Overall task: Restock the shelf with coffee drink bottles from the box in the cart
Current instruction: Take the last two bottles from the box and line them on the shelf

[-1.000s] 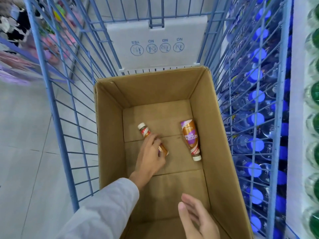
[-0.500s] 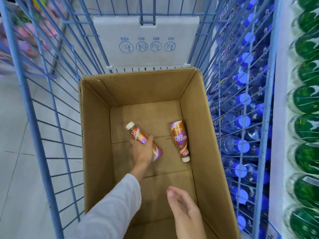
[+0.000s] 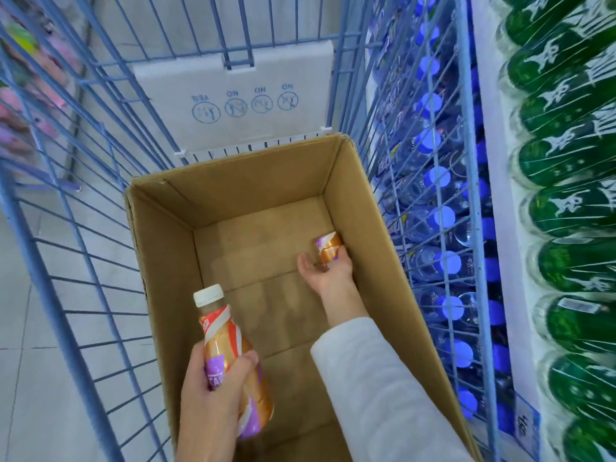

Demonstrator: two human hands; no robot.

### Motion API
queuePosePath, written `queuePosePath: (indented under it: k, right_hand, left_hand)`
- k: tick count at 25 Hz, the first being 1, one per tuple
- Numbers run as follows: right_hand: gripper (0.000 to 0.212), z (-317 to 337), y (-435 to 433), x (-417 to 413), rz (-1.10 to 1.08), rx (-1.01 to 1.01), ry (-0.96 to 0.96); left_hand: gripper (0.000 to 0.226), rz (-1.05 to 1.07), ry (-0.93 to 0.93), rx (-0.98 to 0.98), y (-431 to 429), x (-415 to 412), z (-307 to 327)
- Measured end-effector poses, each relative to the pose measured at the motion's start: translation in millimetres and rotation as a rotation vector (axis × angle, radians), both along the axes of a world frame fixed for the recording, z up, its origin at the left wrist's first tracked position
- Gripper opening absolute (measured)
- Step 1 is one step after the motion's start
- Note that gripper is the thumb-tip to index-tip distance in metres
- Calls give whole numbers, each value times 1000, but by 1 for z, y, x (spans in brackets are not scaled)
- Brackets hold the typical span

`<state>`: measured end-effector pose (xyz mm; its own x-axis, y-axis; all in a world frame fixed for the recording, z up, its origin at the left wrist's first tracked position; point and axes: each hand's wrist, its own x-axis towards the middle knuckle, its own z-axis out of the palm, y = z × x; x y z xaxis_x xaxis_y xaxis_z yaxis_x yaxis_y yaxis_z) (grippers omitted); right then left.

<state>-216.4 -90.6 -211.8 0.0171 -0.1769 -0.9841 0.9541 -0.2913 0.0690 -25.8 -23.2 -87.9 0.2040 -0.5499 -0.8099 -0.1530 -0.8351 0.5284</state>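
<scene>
The blue wire cart (image 3: 60, 295) fills most of my view, standing on pale floor tiles (image 3: 20, 361). A white plastic flap (image 3: 233, 95) printed with round blue signs hangs against its far end. Just outside the cart's right side stands a shelf unit (image 3: 493, 161), with rows of clear water bottles (image 3: 440, 218) with blue caps and, further right, rows of green bottles (image 3: 566, 211).

Inside the cart sits the open cardboard box (image 3: 160, 261). Its right wall is against the cart's right side, and its far wall is just short of the white flap.

My right arm, in a white sleeve (image 3: 383, 395), reaches down into the box. My right hand (image 3: 328, 273) is on the box floor at the foot of the right wall. Its fingers are curled about the second bottle (image 3: 328, 250), which lies flat there, and the thumb sticks out to the left. Only the bottle's orange and purple end shows beyond my fingers.

My left hand (image 3: 213, 395) is up over the box's near-left corner, level with its left wall. Fingers and thumb are wrapped tight round the middle of a coffee drink bottle (image 3: 226, 341). The bottle is held clear of the box floor, and its white cap points away from me and a little left.
</scene>
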Motion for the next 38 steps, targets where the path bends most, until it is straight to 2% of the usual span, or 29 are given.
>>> queuePosePath:
  k: [2, 4, 7, 10, 13, 15, 17, 20, 22, 28, 32, 36, 38]
  right_hand:
    - [46, 2, -5, 1, -82, 25, 53]
    - [33, 5, -9, 3, -159, 94, 80]
    - [42, 2, -5, 6, -156, 77, 106]
    - [48, 11, 12, 20, -72, 0, 149]
    - [39, 61, 46, 48, 91, -101, 242]
    - [39, 104, 75, 73, 250, -162, 342]
    - [47, 148, 103, 96, 339, -223, 427]
    - [77, 223, 136, 121, 419, -229, 544]
    - [77, 267, 155, 129, 434, -221, 644]
    - [49, 370, 224, 128, 333, -225, 870]
    - [61, 412, 286, 123, 157, -140, 974]
    - [47, 440, 374, 123, 19, -8, 1074]
    - [52, 451, 428, 130, -41, 31, 1110]
  left_hand:
    - [26, -7, -20, 52, -1, 7, -5]
    - [41, -28, -49, 91, 0, 13, -11]
    - [50, -42, -32, 101, -1, 15, -9]
    - [43, -89, 27, 78, 0, 16, 3]
    - [28, -123, 77, 18, -2, 14, 38]
    - [31, -154, 86, -24, -3, 17, 69]
    - [38, -215, 87, -66, -5, 22, 104]
    - [26, -440, 143, -177, 0, 37, 157]
    - [24, -537, 203, -201, 2, 42, 187]
    - [16, -755, 381, -283, 35, 29, 270]
    - [18, -940, 505, -338, 79, 0, 307]
    - [15, -1125, 603, -369, 157, -33, 334]
    - [13, -1197, 636, -379, 207, -44, 344]
